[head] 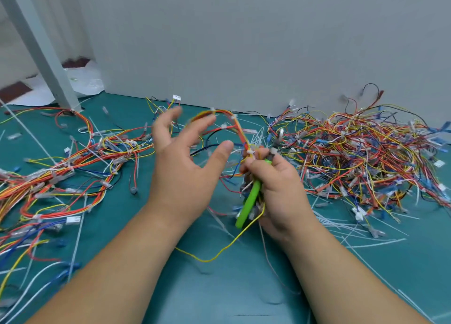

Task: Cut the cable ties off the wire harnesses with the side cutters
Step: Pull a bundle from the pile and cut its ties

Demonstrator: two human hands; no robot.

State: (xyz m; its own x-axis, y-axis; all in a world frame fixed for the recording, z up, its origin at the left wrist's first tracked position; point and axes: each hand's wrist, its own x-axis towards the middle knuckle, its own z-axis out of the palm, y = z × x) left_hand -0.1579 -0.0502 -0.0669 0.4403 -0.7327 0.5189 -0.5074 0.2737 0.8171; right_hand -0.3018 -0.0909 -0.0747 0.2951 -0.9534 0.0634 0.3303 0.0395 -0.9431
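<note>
Even, soft light; motion blur, perhaps strongest at edges.

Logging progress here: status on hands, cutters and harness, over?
Left hand open, fingers spread. Right hand grips green side cutters and wire harness together. Tangled piles either side, cut ties littering mat.

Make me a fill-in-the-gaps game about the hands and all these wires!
1. The cutters have ____ handles.
2. The hand gripping the cutters is the person's ____ one.
3. The left hand has its fingers spread and holds ____.
4. A loose wire drooping below the cutters is coloured ____.

Missing words: green; right; nothing; yellow.
</note>
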